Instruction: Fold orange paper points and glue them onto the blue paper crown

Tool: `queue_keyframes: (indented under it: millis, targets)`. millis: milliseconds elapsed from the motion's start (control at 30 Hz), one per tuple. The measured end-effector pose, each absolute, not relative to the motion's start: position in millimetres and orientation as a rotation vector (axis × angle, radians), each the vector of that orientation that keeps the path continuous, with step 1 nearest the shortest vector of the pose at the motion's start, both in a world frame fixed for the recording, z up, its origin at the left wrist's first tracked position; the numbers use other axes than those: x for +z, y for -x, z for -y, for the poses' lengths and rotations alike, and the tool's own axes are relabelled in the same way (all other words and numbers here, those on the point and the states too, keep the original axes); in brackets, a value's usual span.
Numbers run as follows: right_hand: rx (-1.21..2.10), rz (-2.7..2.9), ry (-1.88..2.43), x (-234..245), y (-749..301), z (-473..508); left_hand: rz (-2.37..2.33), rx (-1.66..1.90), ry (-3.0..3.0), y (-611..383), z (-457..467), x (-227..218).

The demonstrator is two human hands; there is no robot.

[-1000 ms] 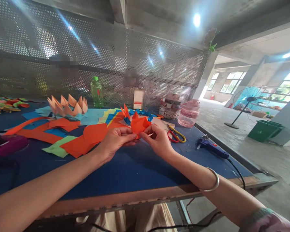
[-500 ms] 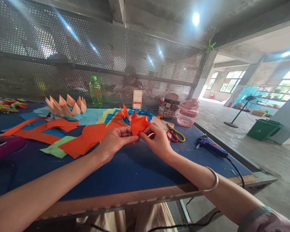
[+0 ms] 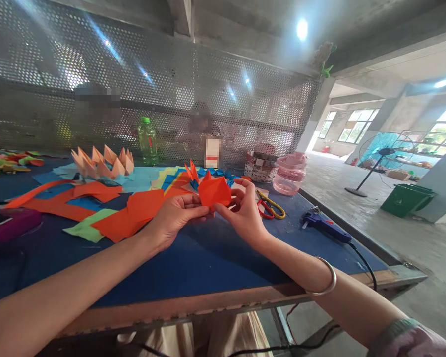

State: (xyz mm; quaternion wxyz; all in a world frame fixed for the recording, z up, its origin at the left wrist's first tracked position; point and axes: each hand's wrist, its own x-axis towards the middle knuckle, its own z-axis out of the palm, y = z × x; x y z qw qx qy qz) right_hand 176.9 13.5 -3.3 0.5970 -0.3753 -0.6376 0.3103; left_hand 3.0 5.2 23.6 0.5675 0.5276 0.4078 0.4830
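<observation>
A folded piece of orange paper (image 3: 214, 192) is held up over the table, in front of my chest. My left hand (image 3: 180, 215) pinches its lower left edge between thumb and fingers. On the other side, the thumb of my right hand (image 3: 247, 213) presses the paper's lower right edge, with the index finger raised and bent and the other fingers partly behind the paper. Just past the paper stand folded orange points (image 3: 192, 171) and blue folded pieces (image 3: 226, 177). Flat orange sheets (image 3: 144, 206) lie left of my left hand, partly over a light green sheet (image 3: 91, 227).
Red-and-yellow-handled scissors (image 3: 271, 206) and a blue glue gun (image 3: 325, 225) with a cord lie at right. Farther back stand a peach folded-paper ring (image 3: 103, 163), a green bottle (image 3: 147, 141), a patterned round container (image 3: 260, 167) and a pink plastic container (image 3: 290, 174). A perforated screen (image 3: 163, 89) rises behind.
My right index finger has lifted and bent upward, and the right fingers have loosened round the paper. The orange paper has turned slightly and shows a broader face. My left hand has barely moved.
</observation>
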Motion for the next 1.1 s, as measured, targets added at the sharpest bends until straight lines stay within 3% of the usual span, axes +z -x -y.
queue_keyframes:
  millis: [200, 1100]
  targets:
    - [1.055, 1.45, 0.803, -1.7, -177.4, -15.2, -0.954, 1.128, -1.234, -2.2, -4.2, 22.9]
    - [1.06, 1.487, 0.787, -1.3, -180.4, -18.6, -1.002, 1.114, -1.189, -4.6, -3.7, 27.2]
